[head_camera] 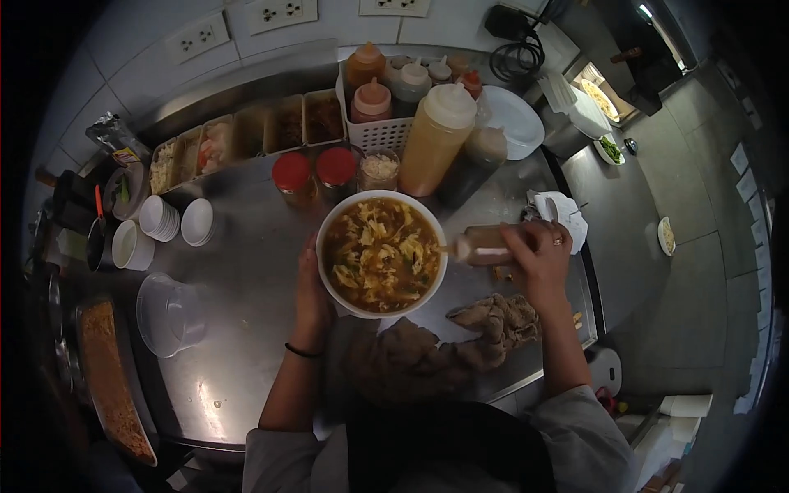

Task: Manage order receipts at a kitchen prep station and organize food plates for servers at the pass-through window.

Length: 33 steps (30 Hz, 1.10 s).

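A white bowl of thick brown soup with egg ribbons (381,254) is before me, above the steel worktop. My left hand (313,289) holds the bowl by its left side. My right hand (537,256) grips a squeeze bottle (487,245), tipped on its side, its nozzle pointing left at the bowl's right rim. Whether anything flows from it I cannot tell. A crumpled brown cloth (499,326) lies below the bottle. Behind the bowl stand two red-lidded jars (293,175), an open jar of pale chopped food (378,171) and a large squeeze bottle of yellowish liquid (439,138).
Ingredient tubs (231,145) and a white basket of sauce bottles (385,130) line the back. Small white bowls (197,222) and a clear plastic tub (169,314) stand at left, near a long tray of orange-brown food (114,376). A crumpled white wrapper (564,215) lies at right.
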Available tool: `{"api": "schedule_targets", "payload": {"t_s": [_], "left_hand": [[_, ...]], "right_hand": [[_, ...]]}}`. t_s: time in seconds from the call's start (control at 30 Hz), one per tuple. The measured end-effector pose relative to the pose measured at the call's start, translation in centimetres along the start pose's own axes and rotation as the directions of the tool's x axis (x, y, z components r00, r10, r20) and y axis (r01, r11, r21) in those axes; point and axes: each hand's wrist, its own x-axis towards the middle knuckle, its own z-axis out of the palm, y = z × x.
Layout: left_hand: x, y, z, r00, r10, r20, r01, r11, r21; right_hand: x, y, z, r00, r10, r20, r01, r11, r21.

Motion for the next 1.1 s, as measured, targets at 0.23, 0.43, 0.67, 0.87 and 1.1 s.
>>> {"api": "schedule_targets", "payload": {"t_s": [0.23, 0.43, 0.67, 0.87, 1.1], "left_hand": [[1.1, -0.1, -1.1, 0.999, -0.035, -0.037, 0.035, 0.999, 0.001], [1.4, 3.0, 0.1, 0.970, -0.199, 0.140, 0.219, 0.965, -0.141], [3.4, 2.6, -4.9, 0.876, -0.370, 0.309, 0.329, 0.927, 0.179], [3.1, 6.0, -2.0, 0.880, -0.364, 0.304, 0.268, 0.911, 0.314], [0.3, 8.1, 1.5, 0.913, -0.334, 0.233, 0.227, 0.893, 0.390]], "right_hand": [[1.4, -2.1, -0.6, 0.999, 0.034, -0.007, -0.034, 0.999, -0.036], [-0.7, 0.7, 6.1, 0.893, 0.446, -0.063, -0.271, 0.645, 0.715], [0.3, -1.4, 11.1, 0.745, 0.663, 0.071, -0.354, 0.303, 0.885], [-4.5, -9.3, 10.9, 0.506, 0.605, 0.615, -0.718, -0.100, 0.689], [-3.2, -11.8, 10.9, 0.569, 0.292, 0.769, -0.448, -0.674, 0.587]]}}
